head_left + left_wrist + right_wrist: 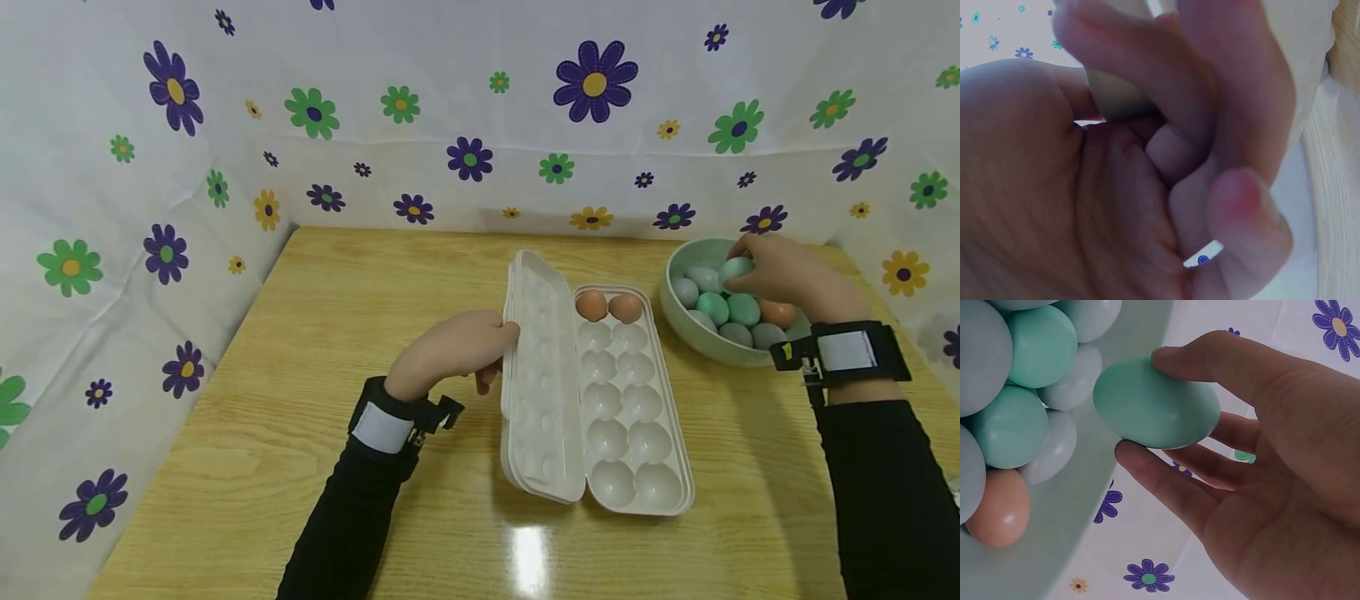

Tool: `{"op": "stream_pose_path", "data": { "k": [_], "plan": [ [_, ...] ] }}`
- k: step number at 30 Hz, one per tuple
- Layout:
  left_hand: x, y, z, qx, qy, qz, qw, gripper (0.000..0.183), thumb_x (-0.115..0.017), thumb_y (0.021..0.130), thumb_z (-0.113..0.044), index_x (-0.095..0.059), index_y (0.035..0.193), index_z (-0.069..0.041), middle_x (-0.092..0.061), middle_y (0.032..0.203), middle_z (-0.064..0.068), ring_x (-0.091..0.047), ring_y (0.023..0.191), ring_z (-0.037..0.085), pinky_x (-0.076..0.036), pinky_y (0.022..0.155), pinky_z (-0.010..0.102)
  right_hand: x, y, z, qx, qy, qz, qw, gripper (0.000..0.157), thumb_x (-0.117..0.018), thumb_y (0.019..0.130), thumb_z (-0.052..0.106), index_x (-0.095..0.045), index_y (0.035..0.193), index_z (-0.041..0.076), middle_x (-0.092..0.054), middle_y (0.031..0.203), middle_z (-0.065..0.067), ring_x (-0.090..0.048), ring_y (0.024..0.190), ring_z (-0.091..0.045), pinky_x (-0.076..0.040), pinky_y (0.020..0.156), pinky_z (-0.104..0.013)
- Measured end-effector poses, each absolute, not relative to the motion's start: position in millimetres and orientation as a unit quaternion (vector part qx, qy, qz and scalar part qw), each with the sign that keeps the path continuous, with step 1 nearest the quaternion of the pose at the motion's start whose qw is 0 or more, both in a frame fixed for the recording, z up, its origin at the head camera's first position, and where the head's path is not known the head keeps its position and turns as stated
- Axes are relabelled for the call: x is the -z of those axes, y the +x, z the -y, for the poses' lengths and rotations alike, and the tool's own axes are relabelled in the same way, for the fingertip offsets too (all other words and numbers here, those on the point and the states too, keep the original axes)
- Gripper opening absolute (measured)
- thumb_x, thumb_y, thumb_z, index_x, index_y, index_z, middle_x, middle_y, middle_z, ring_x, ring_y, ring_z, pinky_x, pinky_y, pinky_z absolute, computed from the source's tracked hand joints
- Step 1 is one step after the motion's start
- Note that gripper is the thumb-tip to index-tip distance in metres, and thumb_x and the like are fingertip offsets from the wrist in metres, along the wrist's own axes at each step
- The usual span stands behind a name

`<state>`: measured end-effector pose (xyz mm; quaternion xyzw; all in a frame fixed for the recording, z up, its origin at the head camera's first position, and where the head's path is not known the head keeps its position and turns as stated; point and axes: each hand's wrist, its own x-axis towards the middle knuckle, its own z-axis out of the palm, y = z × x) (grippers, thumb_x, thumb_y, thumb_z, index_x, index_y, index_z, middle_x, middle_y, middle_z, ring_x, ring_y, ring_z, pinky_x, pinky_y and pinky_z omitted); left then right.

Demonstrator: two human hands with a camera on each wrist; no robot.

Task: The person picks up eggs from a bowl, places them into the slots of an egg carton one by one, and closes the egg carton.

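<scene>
A white plastic egg carton (637,485) lies opened on the table, its lid (534,367) standing tilted up on the left. My left hand (468,343) grips the outer edge of that lid; the left wrist view shows its curled fingers close up. Two brown eggs (592,305) fill the far row of cups, and the nearer cups hold nothing. Above the light green bowl (712,350), my right hand (783,271) pinches a green egg (1154,403) between thumb and fingers. Grey, green and orange-brown eggs (1000,506) are heaped inside the bowl.
The bowl stands at the back right of the wooden table (300,400), close beside the carton's far end. A white cloth (465,100) printed with flowers hangs behind the table and along both sides.
</scene>
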<state>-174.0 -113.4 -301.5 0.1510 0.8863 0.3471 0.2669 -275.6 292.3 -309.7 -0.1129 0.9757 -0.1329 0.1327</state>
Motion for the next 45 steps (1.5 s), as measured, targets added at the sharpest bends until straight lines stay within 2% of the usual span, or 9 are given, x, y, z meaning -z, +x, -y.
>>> {"op": "stream_pose_path", "data": {
  "k": [14, 20, 45],
  "plan": [
    [306.9, -170.8, 111.6, -0.339, 0.154, -0.891, 0.261, 0.044, -0.032, 0.103, -0.023, -0.058, 0.070, -0.009, -0.055, 0.054, 0.000, -0.062, 0.052, 0.018, -0.050, 0.060, 0.030, 307.1, -262.9, -291.7, 0.127, -0.120, -0.977, 0.126, 0.049, -0.067, 0.092, 0.015, -0.051, 0.128, -0.014, -0.056, 0.123, -0.037, -0.055, 0.109, -0.048, -0.044, 0.097, -0.064],
    [307.0, -171.3, 112.9, -0.342, 0.157, -0.890, 0.256, 0.042, -0.032, 0.102, -0.023, -0.058, 0.072, -0.009, -0.055, 0.055, 0.000, -0.061, 0.051, 0.017, -0.048, 0.058, 0.027, 304.3, -264.6, -289.9, 0.124, -0.124, -0.978, 0.115, 0.048, -0.067, 0.091, 0.014, -0.051, 0.127, -0.013, -0.057, 0.122, -0.037, -0.055, 0.108, -0.048, -0.044, 0.096, -0.064],
    [304.0, -173.5, 112.4, -0.340, 0.152, -0.893, 0.251, 0.041, -0.032, 0.103, -0.024, -0.059, 0.075, -0.009, -0.056, 0.056, 0.000, -0.062, 0.052, 0.018, -0.049, 0.060, 0.031, 299.4, -264.9, -288.2, 0.108, -0.125, -0.980, 0.109, 0.048, -0.067, 0.090, 0.016, -0.052, 0.127, -0.012, -0.056, 0.123, -0.037, -0.055, 0.109, -0.047, -0.044, 0.096, -0.064]
  ]
}}
